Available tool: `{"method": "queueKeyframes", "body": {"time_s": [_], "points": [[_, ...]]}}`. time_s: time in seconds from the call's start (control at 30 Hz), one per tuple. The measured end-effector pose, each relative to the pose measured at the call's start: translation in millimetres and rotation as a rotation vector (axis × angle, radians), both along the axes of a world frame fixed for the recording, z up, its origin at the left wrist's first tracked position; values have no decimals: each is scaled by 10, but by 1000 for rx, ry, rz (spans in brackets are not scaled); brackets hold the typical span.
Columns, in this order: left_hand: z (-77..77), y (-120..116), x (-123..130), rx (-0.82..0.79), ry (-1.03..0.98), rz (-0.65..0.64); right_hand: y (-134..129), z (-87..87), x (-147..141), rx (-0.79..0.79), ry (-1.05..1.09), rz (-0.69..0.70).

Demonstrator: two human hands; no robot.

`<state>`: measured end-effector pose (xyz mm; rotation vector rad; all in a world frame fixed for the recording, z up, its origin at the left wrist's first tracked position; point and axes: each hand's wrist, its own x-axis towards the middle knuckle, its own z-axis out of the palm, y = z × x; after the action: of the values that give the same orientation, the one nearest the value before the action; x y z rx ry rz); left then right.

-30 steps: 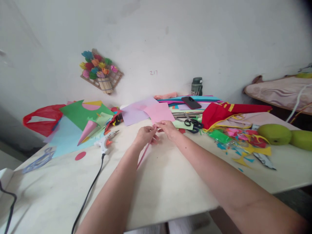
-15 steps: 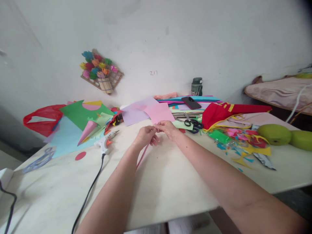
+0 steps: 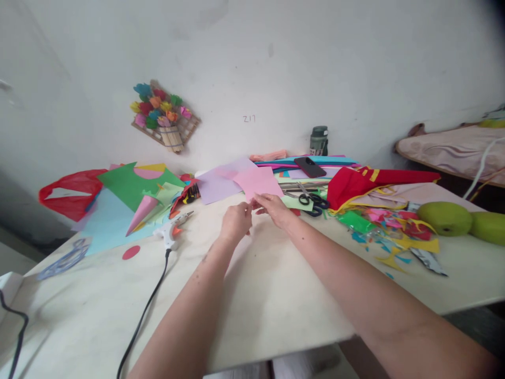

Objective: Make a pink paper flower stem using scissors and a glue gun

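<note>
Above the middle of the table my left hand (image 3: 235,222) is closed, its fingers curled and pinching the end of a thin pink paper strip, which is mostly hidden behind the hand and wrist. My right hand (image 3: 272,207) meets it fingertip to fingertip, thumb and forefinger pressed together on the same small bit. Just beyond both hands lies a square sheet of pink paper (image 3: 260,181), partly over a lilac sheet (image 3: 221,180). Black-handled scissors (image 3: 305,197) rest to the right of my right hand.
A white glue gun (image 3: 169,234) with a black cord lies left, near a pink paper cone (image 3: 142,215) and a red paper circle (image 3: 131,252). Right are paper scraps (image 3: 394,247), red cloth (image 3: 347,184) and green fruit (image 3: 444,218). A phone (image 3: 310,167) and bottle (image 3: 319,140) are behind.
The pink strip that hung below my left hand has swung almost out of sight. My left hand has turned, hiding more of its fingers; the right fingers have straightened slightly.
</note>
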<state>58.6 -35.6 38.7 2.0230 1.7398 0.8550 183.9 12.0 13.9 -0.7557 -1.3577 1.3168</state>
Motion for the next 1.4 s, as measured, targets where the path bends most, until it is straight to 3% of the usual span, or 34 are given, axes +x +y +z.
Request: {"method": "queueKeyframes", "body": {"time_s": [0.13, 0.23, 0.5, 0.67, 0.93, 1.13, 1.4], "points": [[3, -42, 18, 225, 418, 162, 23, 16, 40, -64, 10, -83], [-4, -51, 24, 223, 462, 170, 50, -5, 49, -77, 2, -88], [12, -42, 9, 153, 145, 103, 45, -22, 38, 24, -49, -62], [-17, 0, -18, 11, 1, 48, 90, -40, 35, 164, -233, -117], [-132, 102, -42, -173, -293, -25, 140, -64, 82, 280, -347, -72], [-120, 89, -21, -236, -381, -48, 177, -84, 110, 409, -411, -99], [-67, 56, 13, -295, -417, -35, 222, -101, 142, 386, -452, -53]]}}
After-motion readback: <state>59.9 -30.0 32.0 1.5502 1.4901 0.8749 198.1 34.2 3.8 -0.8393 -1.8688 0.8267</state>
